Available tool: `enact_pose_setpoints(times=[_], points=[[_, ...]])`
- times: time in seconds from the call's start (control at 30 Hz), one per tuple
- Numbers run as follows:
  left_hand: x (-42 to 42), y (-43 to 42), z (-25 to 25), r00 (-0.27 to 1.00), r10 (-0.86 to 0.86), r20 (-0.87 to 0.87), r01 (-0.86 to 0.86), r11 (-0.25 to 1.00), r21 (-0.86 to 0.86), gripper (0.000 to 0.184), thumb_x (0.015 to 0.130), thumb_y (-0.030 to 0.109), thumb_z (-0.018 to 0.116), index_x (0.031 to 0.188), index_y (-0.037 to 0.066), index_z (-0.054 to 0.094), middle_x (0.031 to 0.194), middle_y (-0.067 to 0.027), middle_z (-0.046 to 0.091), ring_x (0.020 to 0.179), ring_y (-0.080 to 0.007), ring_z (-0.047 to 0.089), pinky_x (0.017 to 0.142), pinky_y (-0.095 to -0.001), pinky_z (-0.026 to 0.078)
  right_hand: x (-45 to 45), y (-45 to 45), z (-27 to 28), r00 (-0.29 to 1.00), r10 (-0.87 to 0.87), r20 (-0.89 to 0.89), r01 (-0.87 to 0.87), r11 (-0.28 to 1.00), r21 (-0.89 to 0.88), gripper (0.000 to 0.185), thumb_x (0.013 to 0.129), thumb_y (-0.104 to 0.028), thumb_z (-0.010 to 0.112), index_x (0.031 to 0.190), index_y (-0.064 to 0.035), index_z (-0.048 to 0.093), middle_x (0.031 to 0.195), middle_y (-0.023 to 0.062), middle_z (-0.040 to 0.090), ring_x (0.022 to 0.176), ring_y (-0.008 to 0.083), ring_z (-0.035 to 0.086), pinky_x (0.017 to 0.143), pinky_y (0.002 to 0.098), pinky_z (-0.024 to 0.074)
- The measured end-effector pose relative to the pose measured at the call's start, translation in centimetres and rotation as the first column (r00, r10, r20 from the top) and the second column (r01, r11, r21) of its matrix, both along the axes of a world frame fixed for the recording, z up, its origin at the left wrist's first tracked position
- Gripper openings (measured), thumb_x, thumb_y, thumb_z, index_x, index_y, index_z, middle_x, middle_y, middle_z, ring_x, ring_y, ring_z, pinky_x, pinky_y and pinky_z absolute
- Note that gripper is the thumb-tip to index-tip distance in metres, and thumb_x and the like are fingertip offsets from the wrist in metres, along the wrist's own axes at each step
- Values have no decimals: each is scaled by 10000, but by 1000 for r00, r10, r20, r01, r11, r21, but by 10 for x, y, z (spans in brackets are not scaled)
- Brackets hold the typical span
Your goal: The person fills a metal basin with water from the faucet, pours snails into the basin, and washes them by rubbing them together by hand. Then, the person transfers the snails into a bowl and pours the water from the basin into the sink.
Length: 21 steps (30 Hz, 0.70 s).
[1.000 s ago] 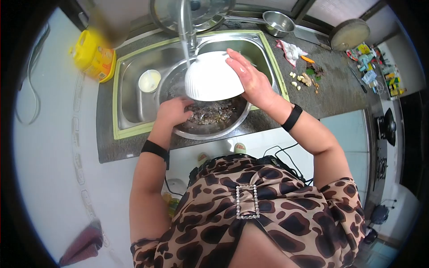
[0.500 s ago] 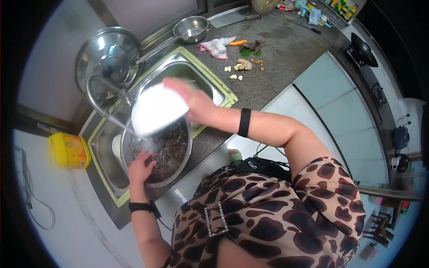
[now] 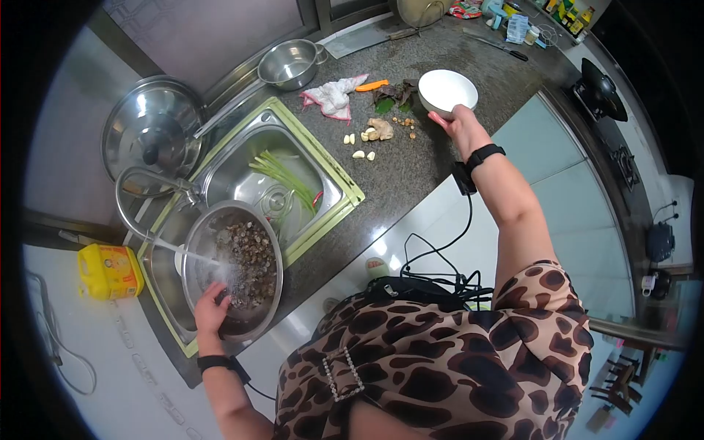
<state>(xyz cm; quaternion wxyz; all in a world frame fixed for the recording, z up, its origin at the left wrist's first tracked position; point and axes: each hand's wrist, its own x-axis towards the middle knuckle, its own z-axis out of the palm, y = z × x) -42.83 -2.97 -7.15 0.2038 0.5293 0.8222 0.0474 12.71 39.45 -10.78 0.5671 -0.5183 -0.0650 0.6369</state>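
My right hand [image 3: 465, 130] grips a white bowl [image 3: 449, 91] by its near side, holding it over the counter's right part. The bowl's inside looks plain white. At the left, my left hand [image 3: 210, 308] is just inside the near left rim of a big steel basin [image 3: 273, 308], its fingers apart at the water. Small dark shells, apparently snails [image 3: 249, 253], fill the middle of the basin. A stream from the curved faucet [image 3: 126, 209] runs into it beside my fingers.
Green stalks [image 3: 282, 176] lie in the sink [image 3: 220, 176]. On the counter are garlic cloves [image 3: 358, 155], ginger [image 3: 381, 130], a cloth [image 3: 334, 97], a steel pot [image 3: 290, 64], a cleaver [image 3: 359, 40] and a knife [image 3: 499, 45]. A large lid [image 3: 150, 128] leans behind the faucet; a yellow jug [image 3: 110, 271] stands left.
My right hand has carried the white bowl from above the basin to the right, over the counter. My left hand stays at the basin. The view has shifted slightly.
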Motion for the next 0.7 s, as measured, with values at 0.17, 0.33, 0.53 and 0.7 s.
enact_pose_setpoints(times=[0.17, 0.33, 0.53, 0.7], points=[[-3, 0, -6, 1000, -12, -29, 11, 1000, -24, 436, 695, 124, 693, 1120, 162, 606, 1263, -101, 512, 1119, -273, 516, 929, -327, 424, 9, -2, 1, 996, -92, 19, 94, 992, -90, 422, 854, 4, 248, 1273, 25, 295, 1125, 297, 479, 817, 436, 602, 566, 427, 598], [-13, -2, -16, 1000, 21, -17, -22, 999, -48, 447, 686, 105, 699, 1121, 142, 605, 1264, -118, 508, 1131, -277, 509, 949, -323, 411, 15, 0, -5, 1000, -29, -1, 29, 995, -94, 449, 850, 7, 258, 1297, 37, 240, 1178, 306, 433, 897, 457, 572, 649, 453, 581], [-18, -6, -27, 998, 70, 0, -70, 997, -34, 480, 661, 64, 714, 1123, 134, 605, 1264, -142, 504, 1145, -277, 502, 962, -322, 401, 10, -18, -9, 993, 117, -11, -117, 990, -76, 580, 916, -383, 359, 1301, 36, 249, 1138, 254, 487, 867, 379, 608, 664, 488, 557], [-16, -6, -27, 998, 61, -11, -61, 997, -37, 491, 663, 67, 709, 1135, 145, 600, 1266, -162, 495, 1154, -286, 493, 971, -323, 392, -57, -25, 8, 688, 532, 494, -581, 811, -65, 388, 885, -327, 487, 1155, -49, 509, 874, 83, 650, 801, 197, 636, 598, 302, 515]])
